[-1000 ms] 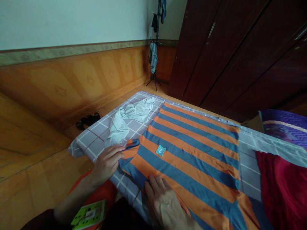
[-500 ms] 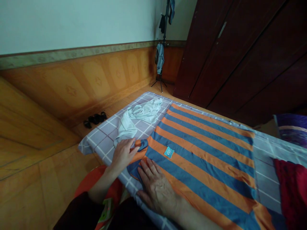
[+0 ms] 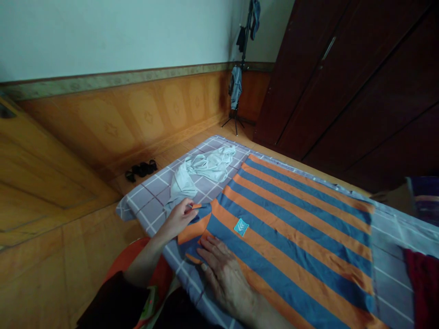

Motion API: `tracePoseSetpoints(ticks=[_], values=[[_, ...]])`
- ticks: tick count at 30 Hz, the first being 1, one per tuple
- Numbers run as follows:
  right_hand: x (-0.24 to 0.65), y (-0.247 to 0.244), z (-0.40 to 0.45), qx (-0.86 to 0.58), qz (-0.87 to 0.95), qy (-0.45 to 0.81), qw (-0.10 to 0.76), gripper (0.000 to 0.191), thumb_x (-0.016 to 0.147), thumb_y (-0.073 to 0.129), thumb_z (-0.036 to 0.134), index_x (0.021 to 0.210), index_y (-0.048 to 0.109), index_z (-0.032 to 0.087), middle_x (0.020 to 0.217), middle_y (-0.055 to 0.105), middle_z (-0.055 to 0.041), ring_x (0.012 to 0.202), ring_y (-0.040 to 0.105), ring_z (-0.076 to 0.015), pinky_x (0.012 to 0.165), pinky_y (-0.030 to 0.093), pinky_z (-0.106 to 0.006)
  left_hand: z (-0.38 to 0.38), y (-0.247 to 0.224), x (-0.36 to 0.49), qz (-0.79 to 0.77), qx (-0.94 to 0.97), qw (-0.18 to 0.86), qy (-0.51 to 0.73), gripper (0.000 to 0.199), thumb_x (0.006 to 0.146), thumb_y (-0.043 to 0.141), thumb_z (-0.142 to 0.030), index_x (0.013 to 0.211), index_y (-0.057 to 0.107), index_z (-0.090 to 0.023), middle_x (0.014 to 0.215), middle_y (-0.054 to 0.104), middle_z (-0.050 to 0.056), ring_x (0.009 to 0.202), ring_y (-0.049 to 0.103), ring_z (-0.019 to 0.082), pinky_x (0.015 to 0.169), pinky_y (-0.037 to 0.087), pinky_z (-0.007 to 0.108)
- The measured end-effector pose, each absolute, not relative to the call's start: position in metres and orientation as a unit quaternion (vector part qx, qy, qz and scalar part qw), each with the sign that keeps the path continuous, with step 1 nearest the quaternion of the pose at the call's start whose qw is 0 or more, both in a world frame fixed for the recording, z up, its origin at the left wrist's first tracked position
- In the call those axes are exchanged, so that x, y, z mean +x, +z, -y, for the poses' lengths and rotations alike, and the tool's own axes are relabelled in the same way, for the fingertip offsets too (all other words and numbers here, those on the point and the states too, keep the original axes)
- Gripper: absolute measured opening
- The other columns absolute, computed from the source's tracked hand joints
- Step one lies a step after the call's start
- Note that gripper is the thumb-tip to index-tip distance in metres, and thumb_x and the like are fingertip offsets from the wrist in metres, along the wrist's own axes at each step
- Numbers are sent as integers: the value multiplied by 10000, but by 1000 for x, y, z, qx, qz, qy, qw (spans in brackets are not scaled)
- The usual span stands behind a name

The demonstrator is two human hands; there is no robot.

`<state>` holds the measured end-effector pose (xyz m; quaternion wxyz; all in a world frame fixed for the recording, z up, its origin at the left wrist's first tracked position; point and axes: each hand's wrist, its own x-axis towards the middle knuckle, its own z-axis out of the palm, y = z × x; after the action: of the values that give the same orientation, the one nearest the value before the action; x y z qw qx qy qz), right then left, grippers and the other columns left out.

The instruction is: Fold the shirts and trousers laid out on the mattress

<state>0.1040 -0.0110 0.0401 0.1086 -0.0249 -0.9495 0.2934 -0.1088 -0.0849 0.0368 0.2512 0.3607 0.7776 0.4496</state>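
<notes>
An orange and blue striped shirt point(image 3: 291, 219) lies spread on a checked cloth, with a small teal patch point(image 3: 241, 227) on it. My left hand point(image 3: 180, 219) pinches the edge of the shirt's sleeve at its near left part. Flat on the striped fabric, just right of the sleeve, rests my right hand point(image 3: 222, 274) with its fingers stretched out. Beyond my left hand is a crumpled pale garment point(image 3: 202, 171).
The checked cloth point(image 3: 151, 192) covers a bed-like surface. Dark red cloth point(image 3: 425, 283) lies at the right. A red stool point(image 3: 137, 256) stands below my left arm. Black shoes point(image 3: 141, 170), a coat stand point(image 3: 236, 116) and a dark wardrobe point(image 3: 329, 91) are farther off.
My left hand has lifted the sleeve edge slightly, and the sleeve is more spread out. My right hand stays on the shirt. The camera view has shifted a little.
</notes>
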Motion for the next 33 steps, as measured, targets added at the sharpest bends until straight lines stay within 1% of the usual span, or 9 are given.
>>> tracePoseSetpoints(ticks=[4, 9, 11, 14, 17, 21, 26, 29, 33], values=[[106, 47, 7, 9, 952, 300, 63, 374, 976, 361, 301, 1310, 520, 244, 1393, 476, -39, 1340, 338, -190, 1122, 272, -383, 87, 41, -114, -772, 351, 285, 447, 443, 712, 606, -296, 1132, 534, -176, 1104, 648, 88, 1052, 604, 247, 883, 469, 355], [106, 49, 5, 45, 956, 288, 34, 388, 952, 410, 363, 1300, 532, 241, 1449, 391, -74, 1362, 288, -236, 1128, 227, -427, 88, 38, -119, -841, 364, 179, 357, 469, 675, 538, -150, 1141, 579, -162, 1138, 645, 104, 1080, 587, 263, 957, 423, 418], [107, 49, 4, 53, 955, 289, 40, 404, 936, 442, 401, 1288, 547, 232, 1446, 392, -84, 1360, 294, -232, 1133, 210, -417, 88, 38, -118, -850, 381, 166, 325, 408, 688, 529, -151, 1089, 605, -175, 1103, 661, 85, 1043, 600, 250, 930, 435, 390], [109, 48, 3, 64, 952, 294, 47, 439, 912, 477, 448, 1272, 562, 211, 1433, 410, -92, 1351, 313, -229, 1135, 207, -403, 87, 44, -116, -842, 407, 195, 296, 222, 747, 550, -274, 935, 622, -182, 930, 680, 35, 893, 623, 223, 796, 470, 323], [110, 46, 3, 58, 949, 304, 55, 498, 915, 469, 434, 1338, 492, 174, 1452, 377, -95, 1356, 302, -230, 1121, 255, -401, 87, 51, -115, -846, 412, 212, 266, 219, 794, 515, -381, 790, 591, -176, 761, 631, 5, 744, 594, 200, 670, 446, 288], [107, 35, 6, -18, 953, 291, 78, 589, 891, 505, 334, 1426, 353, 140, 1498, 267, -103, 1386, 207, -275, 1114, 254, -479, 90, 55, -115, -850, 403, 205, 269, 204, 800, 506, -365, 801, 584, -177, 755, 619, 4, 722, 574, 191, 642, 421, 277], [104, 25, 7, -18, 957, 287, 46, 677, 834, 578, 310, 1432, 333, 106, 1506, 211, -144, 1389, 153, -321, 1124, 197, -511, 90, 68, -111, -854, 405, 177, 276, 146, 804, 487, -313, 775, 554, -187, 709, 591, -14, 682, 571, 173, 629, 426, 266], [106, 25, 9, -26, 943, 324, 70, 654, 828, 588, 315, 1415, 368, 129, 1493, 274, -138, 1378, 217, -307, 1119, 234, -493, 79, 83, -101, -830, 401, 189, 339, 153, 807, 481, -297, 870, 571, -191, 831, 645, 9, 808, 611, 189, 729, 466, 286], [106, 24, 12, -143, 842, 486, 188, 588, 879, 515, 342, 1405, 353, 136, 1410, 432, -151, 1300, 403, -254, 1053, 380, -435, 54, 91, -73, -756, 393, 253, 458, 291, 815, 492, -289, 1084, 535, -188, 1041, 648, 56, 973, 613, 206, 829, 479, 313]])
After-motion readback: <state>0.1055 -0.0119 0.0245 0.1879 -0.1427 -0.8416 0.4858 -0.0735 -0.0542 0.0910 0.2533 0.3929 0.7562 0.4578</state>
